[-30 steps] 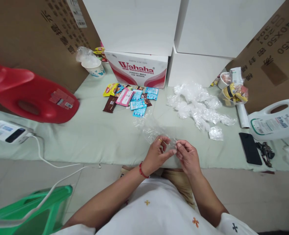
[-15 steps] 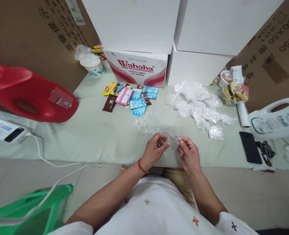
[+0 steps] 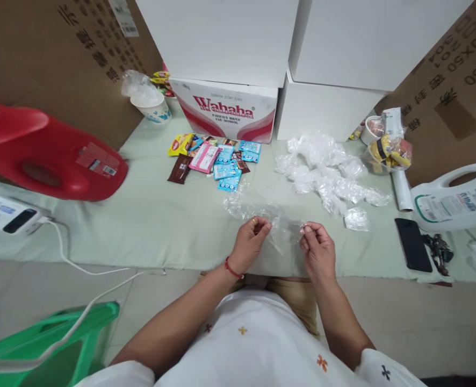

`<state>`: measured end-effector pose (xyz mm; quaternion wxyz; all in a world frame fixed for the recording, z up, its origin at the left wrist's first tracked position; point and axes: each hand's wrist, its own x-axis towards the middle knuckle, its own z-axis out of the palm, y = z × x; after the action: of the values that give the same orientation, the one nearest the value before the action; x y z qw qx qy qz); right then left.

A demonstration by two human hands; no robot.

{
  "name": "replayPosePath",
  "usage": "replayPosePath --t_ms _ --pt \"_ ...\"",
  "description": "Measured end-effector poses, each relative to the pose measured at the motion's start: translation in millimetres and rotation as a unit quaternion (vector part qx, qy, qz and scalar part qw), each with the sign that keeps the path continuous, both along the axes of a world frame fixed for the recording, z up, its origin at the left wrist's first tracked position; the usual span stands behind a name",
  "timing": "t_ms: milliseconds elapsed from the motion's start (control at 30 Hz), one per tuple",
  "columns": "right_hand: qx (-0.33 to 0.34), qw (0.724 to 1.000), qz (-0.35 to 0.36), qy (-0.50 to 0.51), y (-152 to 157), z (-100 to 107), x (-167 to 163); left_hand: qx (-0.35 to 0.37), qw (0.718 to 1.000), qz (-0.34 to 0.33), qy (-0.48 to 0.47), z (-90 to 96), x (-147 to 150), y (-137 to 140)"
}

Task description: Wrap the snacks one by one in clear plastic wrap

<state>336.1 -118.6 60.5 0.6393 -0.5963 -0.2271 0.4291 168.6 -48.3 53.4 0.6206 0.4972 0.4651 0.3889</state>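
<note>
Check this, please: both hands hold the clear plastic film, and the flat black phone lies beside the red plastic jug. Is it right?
Red is wrong: the head view shows the flat black phone beside the white plastic jug. The left hand and the right hand do hold the clear plastic film.

Here's plastic film (image 3: 280,232), clear, colourless, over pale-green tablecloth (image 3: 161,231)! Wahaha carton (image 3: 225,110) flashes white, red-lettered, red-waved. Now colour bursts: sky-blue sachets (image 3: 226,171), yellow packet (image 3: 180,144), pink-and-white packet (image 3: 203,157), dark-brown packet (image 3: 180,169). Jug (image 3: 96,183) blazes red; phone (image 3: 413,244) answers black. Shirt (image 3: 270,333) shows white, cross-patterned in gold, orange, dark tones.
</note>
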Motion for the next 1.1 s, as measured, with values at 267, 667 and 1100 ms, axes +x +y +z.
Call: replayPosePath --t_ms 267,667,1100 --pt "-0.055 0.998 -0.022 -0.024 -7 -22 30 -0.010 0.992 0.124 0.002 -16.3 -45 -9" --pt "-0.145 0.837 0.217 -0.480 83 -16 16 -0.021 0.994 0.104 -0.003 -21.9 -65 -42" --pt "-0.070 0.840 0.239 -0.483 104 -6 -28 0.119 0.939 0.236 0.220 -6.6 -117 -44"
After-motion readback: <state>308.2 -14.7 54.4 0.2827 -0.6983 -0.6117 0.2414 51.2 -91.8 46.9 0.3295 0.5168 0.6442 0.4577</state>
